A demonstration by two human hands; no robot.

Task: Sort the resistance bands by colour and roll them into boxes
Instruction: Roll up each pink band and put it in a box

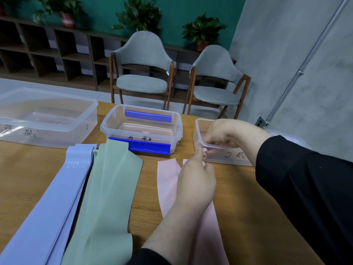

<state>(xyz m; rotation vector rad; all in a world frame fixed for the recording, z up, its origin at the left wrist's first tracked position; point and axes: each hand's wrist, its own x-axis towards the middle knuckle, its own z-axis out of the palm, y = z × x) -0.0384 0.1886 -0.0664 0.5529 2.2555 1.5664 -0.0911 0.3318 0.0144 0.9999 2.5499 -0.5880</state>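
A pink resistance band [168, 180] lies flat on the wooden table [34, 169], running from the near edge toward the right clear box [227, 152]. Its far end is curled into a small roll, which my left hand [196, 180] and my right hand [227, 133] both pinch just in front of that box. A pale green band [107, 194] and a lilac band marked 20 LB [63, 190] lie flat to the left. The middle clear box [141, 129] has blue clips. A large clear box [45, 117] stands at the far left.
Two grey chairs [145, 73] stand beyond the table's far edge, in front of a low dark shelf unit [47, 50] with potted plants on top. A grey wall with a conduit [298, 73] rises on the right.
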